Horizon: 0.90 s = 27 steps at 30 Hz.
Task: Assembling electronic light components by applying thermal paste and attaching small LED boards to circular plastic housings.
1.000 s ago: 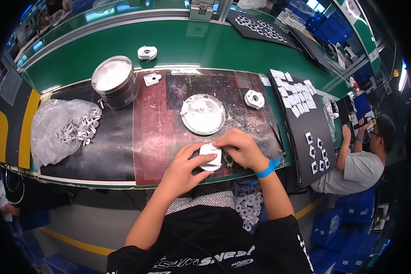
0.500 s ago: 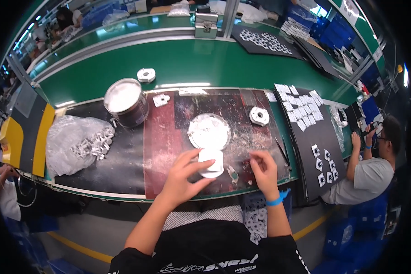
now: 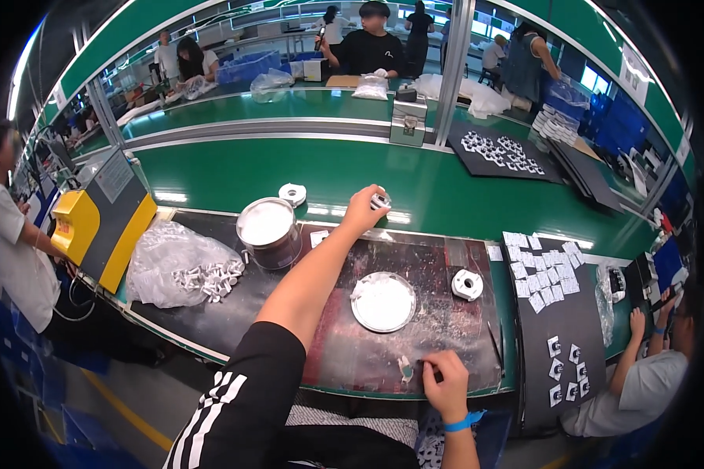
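Observation:
My left arm reaches far across the bench. At its end my left hand (image 3: 361, 213) is closed around a small white round plastic part (image 3: 379, 201) with dark spots, over the green surface. Near the front edge my right hand (image 3: 448, 384) has its fingers curled against the thumb; whatever is in them is hidden. Just left of it lies a small green-and-white piece (image 3: 405, 370). Between the hands sits a round dish of white material (image 3: 383, 302). A white ring-shaped part (image 3: 467, 284) lies to the dish's right, and another white ring-shaped part (image 3: 292, 194) is at the far left.
A tub of white material (image 3: 267, 223) and a plastic bag (image 3: 161, 270) spilling small white pieces (image 3: 211, 280) stand left. The yellow-and-grey machine (image 3: 105, 219) is beyond them. Black boards (image 3: 536, 313) with white parts lie right, beside a seated co-worker (image 3: 641, 383). Other people are behind the bench.
My left hand has left the white square piece by the dish and swung far forward, now gripping a round part. That square piece no longer shows there. The view has tilted up.

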Each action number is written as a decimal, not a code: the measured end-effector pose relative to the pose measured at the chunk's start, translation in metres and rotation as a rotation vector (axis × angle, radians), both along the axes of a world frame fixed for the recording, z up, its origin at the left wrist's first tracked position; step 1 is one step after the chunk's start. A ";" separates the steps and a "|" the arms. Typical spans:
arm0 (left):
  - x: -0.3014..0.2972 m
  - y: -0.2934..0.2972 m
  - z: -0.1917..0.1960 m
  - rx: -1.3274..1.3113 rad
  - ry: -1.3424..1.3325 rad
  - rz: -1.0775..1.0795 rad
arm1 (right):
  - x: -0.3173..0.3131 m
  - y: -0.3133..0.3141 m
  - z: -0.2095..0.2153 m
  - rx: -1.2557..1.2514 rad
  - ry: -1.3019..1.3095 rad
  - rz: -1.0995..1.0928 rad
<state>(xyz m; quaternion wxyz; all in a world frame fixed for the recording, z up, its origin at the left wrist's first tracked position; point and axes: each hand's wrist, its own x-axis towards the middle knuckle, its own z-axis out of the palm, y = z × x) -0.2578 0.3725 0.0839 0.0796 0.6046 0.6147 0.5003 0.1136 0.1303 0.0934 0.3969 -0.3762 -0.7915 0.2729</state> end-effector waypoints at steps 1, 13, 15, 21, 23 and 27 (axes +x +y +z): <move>0.000 0.000 0.000 0.032 0.051 -0.037 | 0.000 -0.001 0.001 -0.012 0.013 -0.013; -0.029 -0.006 0.014 -0.253 0.331 0.180 | -0.002 0.010 0.003 -0.006 0.027 0.045; -0.031 -0.005 0.019 -0.117 0.398 0.199 | 0.001 0.008 0.001 -0.045 0.004 0.035; -0.142 -0.021 0.119 -0.386 0.618 0.099 | 0.002 0.002 0.006 -0.076 0.000 0.010; -0.219 -0.034 0.120 -0.552 0.727 0.048 | -0.001 0.003 0.004 -0.028 0.025 -0.009; -0.277 -0.058 0.103 -0.911 0.635 -0.024 | 0.000 0.000 0.011 -0.035 -0.007 -0.060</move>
